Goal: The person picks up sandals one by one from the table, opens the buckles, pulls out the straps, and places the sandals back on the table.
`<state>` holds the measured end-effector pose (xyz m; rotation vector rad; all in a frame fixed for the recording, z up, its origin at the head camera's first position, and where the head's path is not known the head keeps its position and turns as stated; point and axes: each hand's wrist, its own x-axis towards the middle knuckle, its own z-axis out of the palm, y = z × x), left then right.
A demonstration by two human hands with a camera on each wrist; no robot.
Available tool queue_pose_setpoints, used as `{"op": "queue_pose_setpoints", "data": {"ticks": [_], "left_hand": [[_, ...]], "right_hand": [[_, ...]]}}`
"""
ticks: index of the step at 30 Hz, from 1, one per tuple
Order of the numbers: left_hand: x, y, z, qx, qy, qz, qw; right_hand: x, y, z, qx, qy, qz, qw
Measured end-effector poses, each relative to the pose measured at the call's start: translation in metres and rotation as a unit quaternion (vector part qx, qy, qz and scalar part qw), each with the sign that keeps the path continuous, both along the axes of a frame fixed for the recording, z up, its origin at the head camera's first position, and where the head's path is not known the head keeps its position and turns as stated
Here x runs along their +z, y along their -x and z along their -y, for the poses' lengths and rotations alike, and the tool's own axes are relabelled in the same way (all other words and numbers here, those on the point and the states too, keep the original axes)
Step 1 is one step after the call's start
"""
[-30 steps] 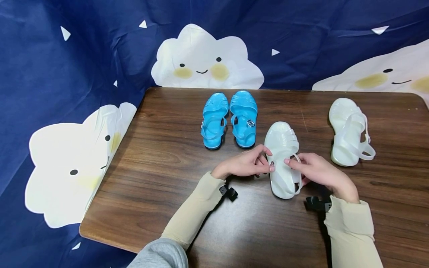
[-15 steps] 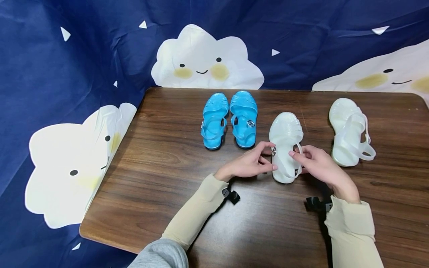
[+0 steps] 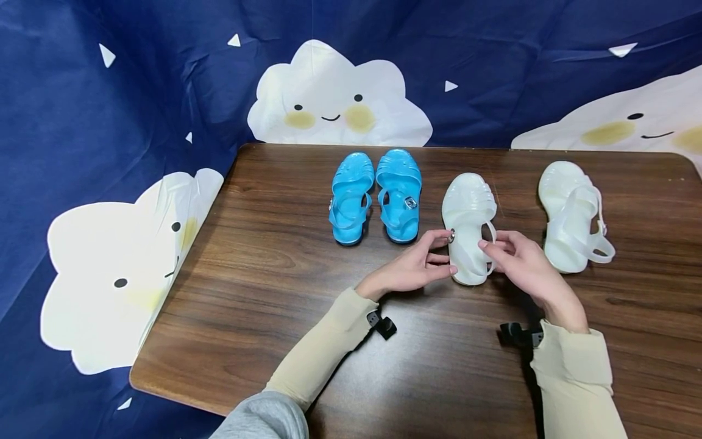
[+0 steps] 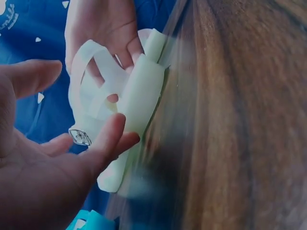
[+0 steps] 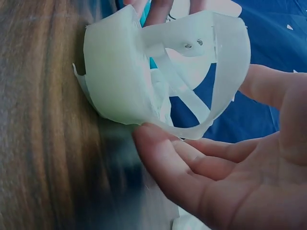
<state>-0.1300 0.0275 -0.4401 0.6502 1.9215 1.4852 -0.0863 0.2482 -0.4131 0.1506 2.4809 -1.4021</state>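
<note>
A whitish translucent sandal (image 3: 468, 195) lies on the wooden table between both hands, toe pointing away. My left hand (image 3: 408, 268) touches its left side near the metal buckle (image 3: 451, 236). In the left wrist view the fingers of the left hand (image 4: 48, 172) rest along the sandal (image 4: 144, 91), its thumb held clear. On the other side, my right hand (image 3: 526, 268) has its thumb by the heel strap. The right wrist view shows the right hand (image 5: 249, 172) with loosely extended fingers against the lower side of the sandal heel (image 5: 115, 67).
A second white sandal (image 3: 565, 219) lies to the right, its strap loop sticking out. Two blue sandals (image 3: 351, 177) (image 3: 399, 177) stand side by side to the left. Behind the wooden table (image 3: 263, 213) hangs a dark blue cloth (image 3: 493, 36) with smiling clouds.
The white sandal between the hands has moved away from the body and slightly right, with both hands shifting alongside it. The other sandals have not moved.
</note>
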Motion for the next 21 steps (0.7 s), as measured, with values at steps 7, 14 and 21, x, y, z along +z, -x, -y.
{"op": "queue_pose_setpoints", "data": {"ticks": [7, 14, 21], "left_hand": [[-0.0018, -0.0005, -0.0029, 0.047, 0.044, 0.019, 0.9977], [0.0005, -0.0022, -0.0031, 0.042, 0.049, 0.030, 0.9975], [-0.0003, -0.0028, -0.0036, 0.039, 0.048, 0.028, 0.9977]], "right_hand": [[-0.0004, -0.0026, -0.0022, 0.000, 0.059, 0.067, 0.9960], [0.0027, -0.0044, -0.0052, 0.011, 0.064, 0.102, 0.9926], [0.0014, -0.0033, -0.0059, 0.018, 0.036, 0.092, 0.9950]]}}
